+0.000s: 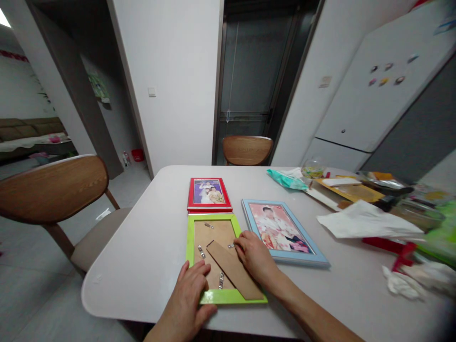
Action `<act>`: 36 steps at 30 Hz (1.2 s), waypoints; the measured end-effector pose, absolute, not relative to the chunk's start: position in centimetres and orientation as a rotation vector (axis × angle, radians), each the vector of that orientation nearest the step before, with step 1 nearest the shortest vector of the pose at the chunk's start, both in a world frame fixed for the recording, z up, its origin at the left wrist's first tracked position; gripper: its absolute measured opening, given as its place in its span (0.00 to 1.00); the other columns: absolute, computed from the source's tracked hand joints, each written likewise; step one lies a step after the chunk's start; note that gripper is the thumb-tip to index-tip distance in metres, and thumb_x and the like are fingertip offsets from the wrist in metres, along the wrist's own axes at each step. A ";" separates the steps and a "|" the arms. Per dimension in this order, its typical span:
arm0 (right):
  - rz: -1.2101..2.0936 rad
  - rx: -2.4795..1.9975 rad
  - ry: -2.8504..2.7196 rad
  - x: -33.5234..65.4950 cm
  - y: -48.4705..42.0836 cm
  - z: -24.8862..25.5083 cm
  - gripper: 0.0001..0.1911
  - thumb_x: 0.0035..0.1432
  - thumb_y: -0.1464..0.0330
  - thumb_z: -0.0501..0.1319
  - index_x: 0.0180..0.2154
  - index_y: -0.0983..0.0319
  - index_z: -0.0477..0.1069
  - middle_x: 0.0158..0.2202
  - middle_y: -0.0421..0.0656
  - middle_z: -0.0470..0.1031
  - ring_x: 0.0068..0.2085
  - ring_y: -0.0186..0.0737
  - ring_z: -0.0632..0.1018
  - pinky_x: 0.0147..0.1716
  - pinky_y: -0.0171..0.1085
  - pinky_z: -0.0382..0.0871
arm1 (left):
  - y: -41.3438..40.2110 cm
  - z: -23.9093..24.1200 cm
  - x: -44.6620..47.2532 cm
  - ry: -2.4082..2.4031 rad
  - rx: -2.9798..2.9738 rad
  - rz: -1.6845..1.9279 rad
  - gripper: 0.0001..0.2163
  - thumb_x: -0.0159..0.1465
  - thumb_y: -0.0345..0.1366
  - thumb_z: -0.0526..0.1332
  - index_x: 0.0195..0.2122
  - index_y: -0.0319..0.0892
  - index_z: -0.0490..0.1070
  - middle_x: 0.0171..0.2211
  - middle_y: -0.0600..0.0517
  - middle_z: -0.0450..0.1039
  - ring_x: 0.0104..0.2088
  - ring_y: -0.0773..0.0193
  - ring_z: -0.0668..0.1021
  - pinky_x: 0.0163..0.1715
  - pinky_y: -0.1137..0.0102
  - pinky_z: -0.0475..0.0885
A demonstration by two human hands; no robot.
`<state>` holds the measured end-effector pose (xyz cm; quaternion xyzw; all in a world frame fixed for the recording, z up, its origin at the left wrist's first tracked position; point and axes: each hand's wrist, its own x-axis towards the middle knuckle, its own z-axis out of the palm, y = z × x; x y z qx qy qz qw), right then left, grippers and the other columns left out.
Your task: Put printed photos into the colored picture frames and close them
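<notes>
A green picture frame (190,237) lies face down on the table, its brown backing board (217,228) showing. Small metal clips (221,280) sit around the board, and a brown stand leg (237,273) slants across it. My left hand (190,294) grips the frame's near left corner, fingers over the side and thumb along the near edge. At the right side of the backing, the bent fingers of my right hand (256,256) are closed at another metal clip (231,245); the fingertips are partly hidden.
Beyond the green frame lies a red picture frame (209,209) with a photo. A blue picture frame (302,260) with a photo is to the right. White paper (366,221), a teal packet (287,179) and a glass bowl (313,168) crowd the table's right side. Wooden chairs (247,149) stand around.
</notes>
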<state>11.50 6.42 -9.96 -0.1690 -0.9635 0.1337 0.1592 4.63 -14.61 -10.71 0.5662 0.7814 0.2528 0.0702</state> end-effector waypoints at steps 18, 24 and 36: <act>0.549 -0.302 -2.693 11.7 6.8 -10.5 0.09 0.48 0.77 0.50 0.25 0.64 0.68 0.31 0.44 0.65 0.35 0.37 0.67 0.36 0.35 0.62 | -14.6 -10.9 4.8 2.372 1.667 0.843 0.11 0.49 0.31 0.61 0.34 0.42 0.61 0.51 0.43 0.62 0.53 0.53 0.62 0.53 0.48 0.50; 0.494 -0.315 -2.684 11.7 6.4 -9.6 0.11 0.51 0.75 0.50 0.32 0.65 0.71 0.32 0.46 0.67 0.36 0.38 0.67 0.38 0.36 0.61 | -14.7 -10.5 4.9 2.368 1.623 0.871 0.13 0.47 0.30 0.61 0.35 0.41 0.62 0.50 0.43 0.63 0.53 0.54 0.63 0.54 0.49 0.49; 0.463 -0.036 -2.810 6.7 1.1 -9.4 0.09 0.53 0.71 0.55 0.28 0.60 0.74 0.27 0.41 0.69 0.35 0.36 0.67 0.34 0.33 0.59 | -14.7 -10.0 4.8 2.317 1.602 0.873 0.13 0.47 0.29 0.61 0.35 0.41 0.63 0.51 0.45 0.62 0.54 0.57 0.61 0.55 0.52 0.47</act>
